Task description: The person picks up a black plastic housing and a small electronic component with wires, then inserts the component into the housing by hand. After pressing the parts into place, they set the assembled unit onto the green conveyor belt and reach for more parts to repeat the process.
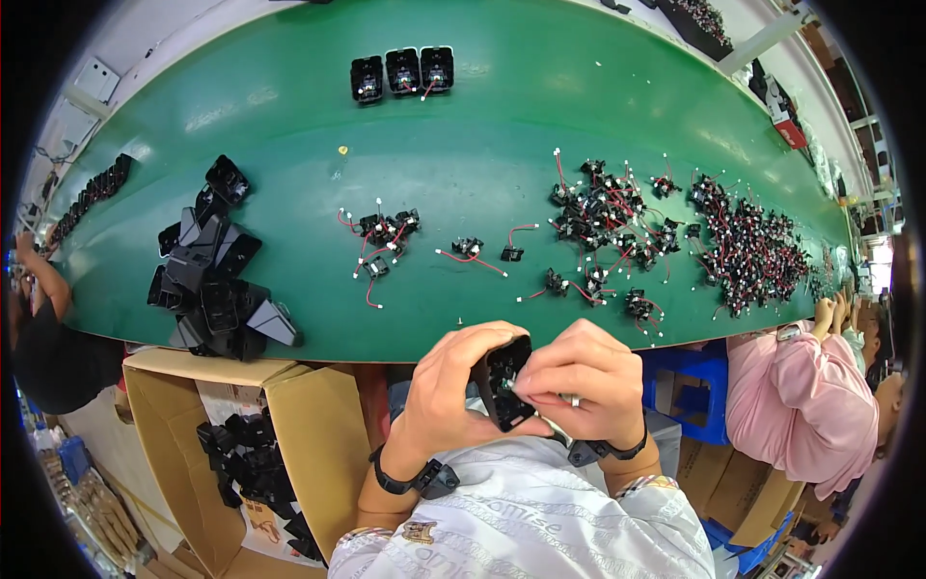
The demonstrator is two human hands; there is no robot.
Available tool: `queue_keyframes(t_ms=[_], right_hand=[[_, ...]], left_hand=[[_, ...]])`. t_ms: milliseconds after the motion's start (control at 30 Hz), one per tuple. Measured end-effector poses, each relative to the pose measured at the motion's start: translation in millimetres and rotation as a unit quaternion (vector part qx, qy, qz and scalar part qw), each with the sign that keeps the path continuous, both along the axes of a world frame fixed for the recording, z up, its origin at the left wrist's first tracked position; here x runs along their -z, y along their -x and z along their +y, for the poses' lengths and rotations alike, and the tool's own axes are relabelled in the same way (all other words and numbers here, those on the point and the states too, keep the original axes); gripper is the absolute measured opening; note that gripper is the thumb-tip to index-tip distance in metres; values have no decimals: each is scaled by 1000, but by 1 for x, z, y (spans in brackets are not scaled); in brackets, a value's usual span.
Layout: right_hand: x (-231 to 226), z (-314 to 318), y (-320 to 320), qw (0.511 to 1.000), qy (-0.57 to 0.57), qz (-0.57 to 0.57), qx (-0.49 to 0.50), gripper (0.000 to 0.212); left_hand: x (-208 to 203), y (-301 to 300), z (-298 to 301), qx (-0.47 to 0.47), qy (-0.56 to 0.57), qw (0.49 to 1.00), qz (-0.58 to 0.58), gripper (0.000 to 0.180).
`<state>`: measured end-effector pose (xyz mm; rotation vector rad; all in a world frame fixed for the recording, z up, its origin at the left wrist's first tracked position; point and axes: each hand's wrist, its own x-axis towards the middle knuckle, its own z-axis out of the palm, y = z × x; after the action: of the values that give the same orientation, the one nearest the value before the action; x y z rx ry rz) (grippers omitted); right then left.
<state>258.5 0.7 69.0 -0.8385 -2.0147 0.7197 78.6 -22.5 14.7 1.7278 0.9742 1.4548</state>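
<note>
Seen from above, at about 6 o'clock in the view, both hands meet just below the near edge of a long green table (502, 145). The left hand (451, 386) is curled closed around the left side of a small black plastic housing (503, 381), thumb on top. The right hand (582, 378), wearing a ring, is also closed on the housing, its fingertips pinched at the right edge; whatever small piece it may be pressing in is hidden by the fingers. Both wrists wear black straps. At 8 o'clock an open brown cardboard box (318, 434) holds more black housings, its lower part cut off by the frame. On the table at 9 o'clock lies a pile of black housings (217, 280). At 12 o'clock three finished black units (402, 71) stand in a row. Near the centre sits a small cluster of black parts with red wires (379, 239), and toward 2 o'clock two much larger heaps of wired parts (675, 236) spread out, too tangled to count. At 3 o'clock a person in a pink top (791, 396) sits partly out of view.
</note>
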Motion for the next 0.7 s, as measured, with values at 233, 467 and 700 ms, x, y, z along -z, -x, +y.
queue_keyframes(t_ms=[233,467,700], right_hand=[[-12,-9,10,990,76,-77,88,21],[-8,-5,-2,997,-69,-26,9,24],[-9,-1,2,989,-113,-61,-67,31]], left_hand=[[10,4,7,-39,-71,994,67,76],[16,9,2,-16,0,1000,-15,93],[15,15,5,19,-13,1000,-12,97]])
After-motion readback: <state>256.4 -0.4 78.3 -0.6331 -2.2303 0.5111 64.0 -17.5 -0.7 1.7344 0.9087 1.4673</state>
